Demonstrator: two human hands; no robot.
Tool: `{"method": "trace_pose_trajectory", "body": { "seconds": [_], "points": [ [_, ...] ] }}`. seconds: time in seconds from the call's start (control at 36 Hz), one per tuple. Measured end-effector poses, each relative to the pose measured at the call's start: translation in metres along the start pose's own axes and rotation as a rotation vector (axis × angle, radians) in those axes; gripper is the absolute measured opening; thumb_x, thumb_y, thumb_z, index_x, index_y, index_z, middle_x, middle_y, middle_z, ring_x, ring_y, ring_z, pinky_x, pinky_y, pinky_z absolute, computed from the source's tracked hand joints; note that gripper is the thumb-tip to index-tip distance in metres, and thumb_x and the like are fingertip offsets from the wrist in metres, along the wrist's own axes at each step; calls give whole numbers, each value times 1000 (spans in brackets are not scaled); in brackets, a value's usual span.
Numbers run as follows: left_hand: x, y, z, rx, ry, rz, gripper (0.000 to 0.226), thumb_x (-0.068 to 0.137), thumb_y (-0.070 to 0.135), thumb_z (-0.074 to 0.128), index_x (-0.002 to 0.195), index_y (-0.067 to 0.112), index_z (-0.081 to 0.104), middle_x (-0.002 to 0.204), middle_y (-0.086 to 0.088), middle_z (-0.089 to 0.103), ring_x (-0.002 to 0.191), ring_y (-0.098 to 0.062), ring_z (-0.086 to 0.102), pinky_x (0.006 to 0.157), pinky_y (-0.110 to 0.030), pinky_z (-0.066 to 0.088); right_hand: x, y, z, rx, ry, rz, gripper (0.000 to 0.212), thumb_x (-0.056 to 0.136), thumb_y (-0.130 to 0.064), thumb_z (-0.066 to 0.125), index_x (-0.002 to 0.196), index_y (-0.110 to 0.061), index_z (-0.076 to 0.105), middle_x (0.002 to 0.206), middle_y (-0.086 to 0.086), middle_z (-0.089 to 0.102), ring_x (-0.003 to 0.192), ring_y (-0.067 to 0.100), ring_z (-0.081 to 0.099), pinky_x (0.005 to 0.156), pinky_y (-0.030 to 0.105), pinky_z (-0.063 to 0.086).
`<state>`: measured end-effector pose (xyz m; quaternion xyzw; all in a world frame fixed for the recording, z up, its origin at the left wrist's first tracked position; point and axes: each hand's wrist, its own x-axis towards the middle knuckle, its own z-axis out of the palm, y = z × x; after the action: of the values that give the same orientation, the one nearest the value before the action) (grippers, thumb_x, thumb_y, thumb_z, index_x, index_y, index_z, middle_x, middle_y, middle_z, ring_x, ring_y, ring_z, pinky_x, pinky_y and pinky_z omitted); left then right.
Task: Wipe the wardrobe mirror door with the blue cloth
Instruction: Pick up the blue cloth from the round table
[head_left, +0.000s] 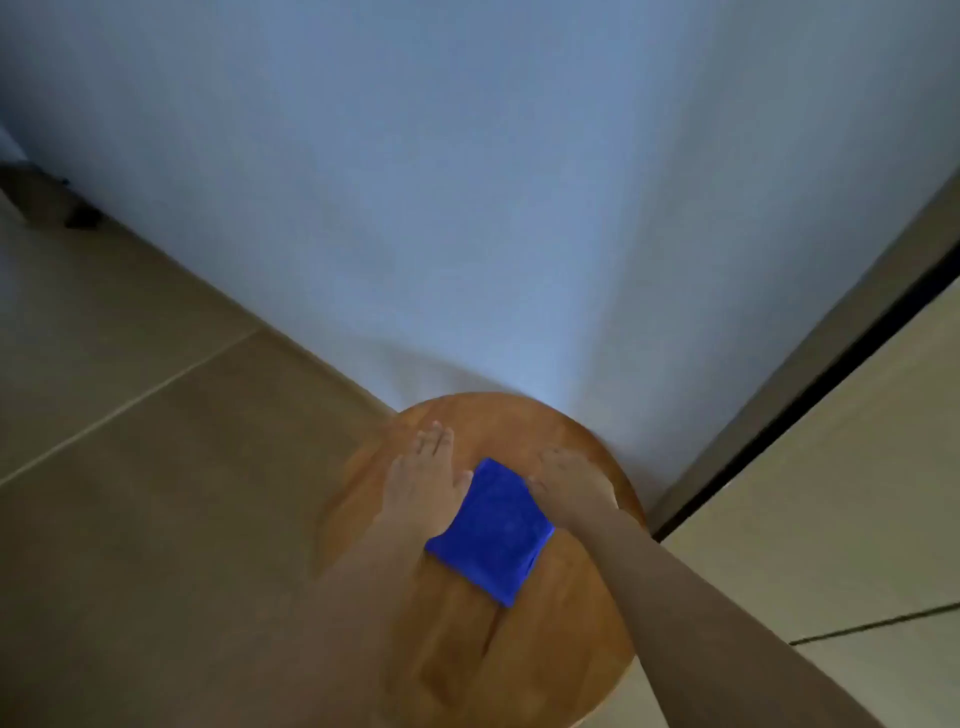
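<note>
While the cloth (491, 531) is lying folded into a thick blue square near the middle of the round wooden stool (582, 623), it is looking like a soft, light thing that will be flopping and unfolding if lifted by one corner, so I am judging that the surest hold is a pinch across a folded edge, or a whole palm gathering the wad from above. It is probably fuzzy enough to be gripping the wood a little, not sliding freely (the picture is too blurred to be telling the weave). Nothing about it is fragile, and squeezing will be doing it no harm. The left hand (428, 478) is resting flat on the stool just left of the cloth, fingers straight and close together, pointing toward the wall (415, 182), its thumb side touching or nearly touching the cloth's left edge; it is holding nothing. The right hand (569, 483) is lying palm down at the cloth's upper right edge, fingers loosely spread, thumb at the cloth's border; whether it is already pinching the fabric I cannot tell, though it is looking open. No mirror is showing plainly in view.
</note>
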<state>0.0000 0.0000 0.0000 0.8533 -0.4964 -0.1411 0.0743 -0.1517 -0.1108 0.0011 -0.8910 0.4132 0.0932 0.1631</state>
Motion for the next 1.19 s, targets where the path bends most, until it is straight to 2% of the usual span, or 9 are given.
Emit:
{"method": "trace_pose_trajectory", "body": {
  "seconds": [0.19, 0.33, 0.42, 0.58, 0.83, 0.97, 1.06, 1.14, 1.19],
  "points": [
    [33, -27, 59, 38, -210, -22, 69, 97, 49, 33, 150, 15, 6, 159, -2, 4, 145, -19, 6, 116, -37, 16, 38, 4, 52, -64, -99, 29, 54, 97, -42, 39, 143, -14, 33, 146, 3, 38, 130, 22, 39, 102, 33, 36],
    [48, -41, 103, 73, -306, -21, 70, 97, 50, 33, 150, 15, 5, 159, -1, 3, 146, -19, 4, 116, -38, 17, 66, 12, 92, -76, -212, 39, 65, 97, -43, 42, 151, -17, 16, 157, 1, 19, 141, 20, 26, 110, 36, 28],
    [55, -45, 130, 62, -335, 2, 67, 98, 47, 31, 150, 16, 2, 159, 1, -1, 146, -17, 1, 117, -38, 16, 80, 17, 121, -32, -296, 47, 75, 95, -42, 48, 152, -21, 5, 158, 0, 14, 142, 25, 22, 112, 39, 28],
    [73, -49, 179, 75, -400, 19, 65, 99, 43, 30, 150, 18, -2, 159, 0, -5, 146, -20, 1, 116, -38, 19, 97, 25, 177, -2, -388, 143, 96, 89, -48, 57, 150, -21, -13, 160, 2, -7, 146, 32, 0, 116, 48, 20],
    [100, -47, 211, -83, -526, -96, 79, 95, 39, 47, 145, 41, -14, 155, 0, -26, 144, -33, -11, 110, -58, 20, 116, 28, 209, 2, -380, 235, 113, 80, -60, 61, 148, -21, -20, 157, 3, -22, 145, 34, -7, 113, 47, 25],
    [99, -54, 219, -33, -553, -84, 101, 83, 42, 65, 145, 41, -16, 155, 0, -26, 143, -35, -8, 106, -57, 30, 115, 28, 211, -113, -274, 210, 126, 70, -62, 70, 149, -18, -18, 159, 4, 0, 140, 31, 18, 98, 36, 43],
    [93, -56, 223, 12, -466, -74, 103, 81, 41, 67, 146, 38, -13, 157, -2, -8, 138, -32, 13, 100, -44, 41, 114, 24, 213, -123, -217, 201, 120, 73, -54, 72, 150, -16, -12, 152, 7, 19, 130, 25, 36, 95, 34, 44],
    [89, -56, 224, 0, -403, -81, 96, 85, 36, 64, 147, 37, -8, 144, -6, 20, 121, -22, 35, 88, -31, 45, 114, 16, 212, -166, -209, 150, 87, 84, -43, 65, 149, -16, 14, 133, 3, 44, 106, 19, 55, 76, 28, 44],
    [86, -59, 220, -28, -399, -105, 87, 88, 32, 61, 148, 35, -2, 131, -5, 32, 110, -18, 41, 82, -27, 44, 115, 12, 204, -205, -177, 72, 46, 89, -34, 60, 128, -17, 41, 106, -1, 57, 82, 16, 56, 64, 26, 38]
  ]
}}
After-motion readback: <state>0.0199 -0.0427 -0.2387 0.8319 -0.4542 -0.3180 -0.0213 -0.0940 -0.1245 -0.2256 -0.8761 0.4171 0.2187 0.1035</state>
